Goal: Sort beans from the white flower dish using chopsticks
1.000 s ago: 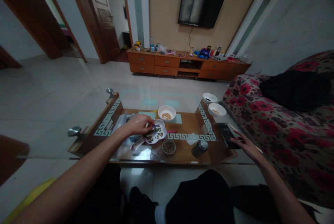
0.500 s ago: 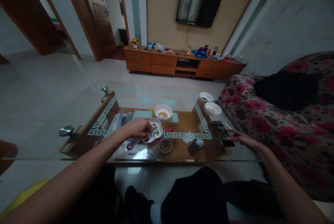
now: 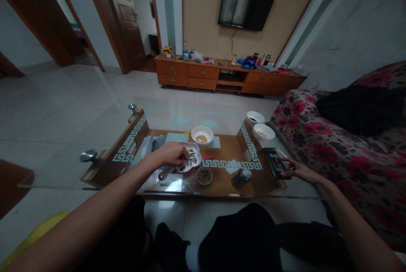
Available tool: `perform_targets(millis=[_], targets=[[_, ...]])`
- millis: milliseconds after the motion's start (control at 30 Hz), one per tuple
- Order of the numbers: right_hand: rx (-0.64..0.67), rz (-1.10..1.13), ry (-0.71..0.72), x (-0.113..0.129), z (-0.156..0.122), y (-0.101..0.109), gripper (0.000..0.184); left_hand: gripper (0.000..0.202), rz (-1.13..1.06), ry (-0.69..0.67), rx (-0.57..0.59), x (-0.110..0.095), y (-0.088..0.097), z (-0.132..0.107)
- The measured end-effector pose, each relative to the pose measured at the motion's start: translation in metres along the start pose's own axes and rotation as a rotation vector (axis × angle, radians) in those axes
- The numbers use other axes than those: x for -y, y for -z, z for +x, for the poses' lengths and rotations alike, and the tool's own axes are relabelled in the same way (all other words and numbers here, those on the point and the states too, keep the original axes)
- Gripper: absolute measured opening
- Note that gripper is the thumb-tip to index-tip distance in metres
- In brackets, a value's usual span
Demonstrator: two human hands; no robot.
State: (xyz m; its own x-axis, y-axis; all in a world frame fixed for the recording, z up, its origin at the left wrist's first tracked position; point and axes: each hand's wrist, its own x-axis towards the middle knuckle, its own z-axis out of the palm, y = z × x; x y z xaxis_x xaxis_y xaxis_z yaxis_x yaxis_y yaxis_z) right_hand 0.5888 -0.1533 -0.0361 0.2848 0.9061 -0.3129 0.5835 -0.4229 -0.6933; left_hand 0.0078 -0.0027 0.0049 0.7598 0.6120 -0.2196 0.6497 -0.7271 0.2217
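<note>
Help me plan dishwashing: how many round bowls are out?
4: middle bowl, small bowl nearest the camera, right bowl, and the farthest bowl behind it. More may be hidden.

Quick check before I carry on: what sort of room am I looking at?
Most likely a living room in a home: a television hangs on the wall above a long wooden cabinet, and a flower-patterned sofa stands at the right.

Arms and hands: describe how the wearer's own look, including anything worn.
The left hand and right hand are ungloved, with no ring or watch that I can make out. Both forearms are slender and show no sleeves.
</note>
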Motion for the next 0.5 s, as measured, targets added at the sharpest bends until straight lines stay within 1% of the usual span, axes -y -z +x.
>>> perform_targets(millis=[100,233,400,500], targets=[[0.011,-0.013,-0.052,0.008,-0.005,-0.001,0.091,0.028,0.016,0.0,0.003,-0.002,-0.001,0.0],[0.009,-0.036,-0.037,0.014,-0.01,-0.002,0.089,0.027,0.027,0.0,0.005,-0.002,-0.001,0.0],[-0.06,-0.04,-0.051,0.012,-0.01,-0.002,0.075,0.024,0.003,-0.004,0.018,0.0,0.0,0.0],[-0.088,-0.027,-0.052,0.009,-0.01,-0.002,0.07,0.022,0.015,-0.009,-0.005,0.0,-0.001,0.0]])
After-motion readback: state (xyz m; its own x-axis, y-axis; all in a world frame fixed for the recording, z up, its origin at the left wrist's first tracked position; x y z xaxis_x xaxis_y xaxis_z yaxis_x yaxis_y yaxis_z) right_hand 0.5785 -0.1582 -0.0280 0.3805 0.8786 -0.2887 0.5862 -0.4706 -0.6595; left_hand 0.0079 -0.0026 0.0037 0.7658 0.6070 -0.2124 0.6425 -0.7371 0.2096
